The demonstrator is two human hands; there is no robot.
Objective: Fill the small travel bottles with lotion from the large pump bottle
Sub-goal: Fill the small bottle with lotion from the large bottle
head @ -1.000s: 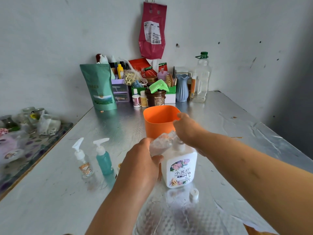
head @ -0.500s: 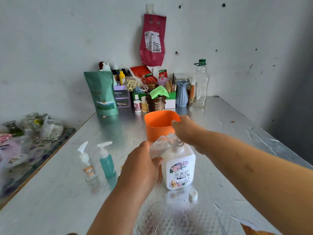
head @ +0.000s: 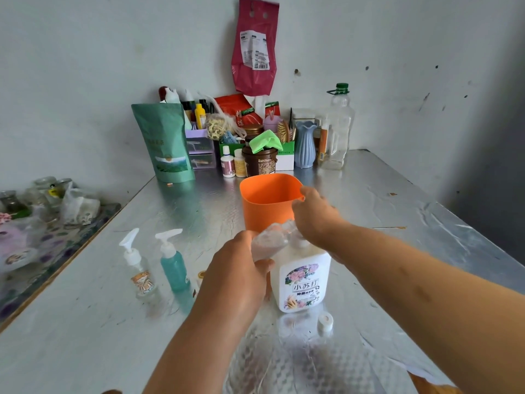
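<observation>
Silver foil covers the table (head: 85, 322), wrinkled toward its right edge. Near the middle stands the pump bottle (head: 302, 280), white and upright, its flowered label turned toward the person.

The right hand (head: 315, 220) reaches in from 4 o'clock and lies over the pump head, knuckles up, fingers bent down out of sight. Whether they clasp the head or only press on it, I cannot tell. The left hand (head: 235, 280) comes in from 7 o'clock and grips a small bottle (head: 268, 241), clear, with the thumb across its front and the fingers curled behind. That bottle is tilted, its upper end up against the pump head beneath the right hand; its mouth is hidden.

Taking the pump bottle as the dial's centre, an orange cup (head: 267, 203) stands open and upright just behind it at 12 o'clock. A white cap (head: 325, 322) sits on the foil at 5 o'clock, near but apart. At 9 o'clock, past the left hand, two more travel bottles stand side by side with white pump tops: a teal bottle (head: 173, 265) nearer, a clear bottle (head: 139, 268) with a cartoon sticker beyond it.

Along the far wall sits a clutter: a green pouch (head: 164, 143) at 11 o'clock, a brown jar (head: 260, 164) with a green cloth (head: 265, 140) on top, a blue vase (head: 305, 145), and a clear jug (head: 339, 137) with a green cap at 1 o'clock. A red bag (head: 254, 46) hangs on the wall above.
</observation>
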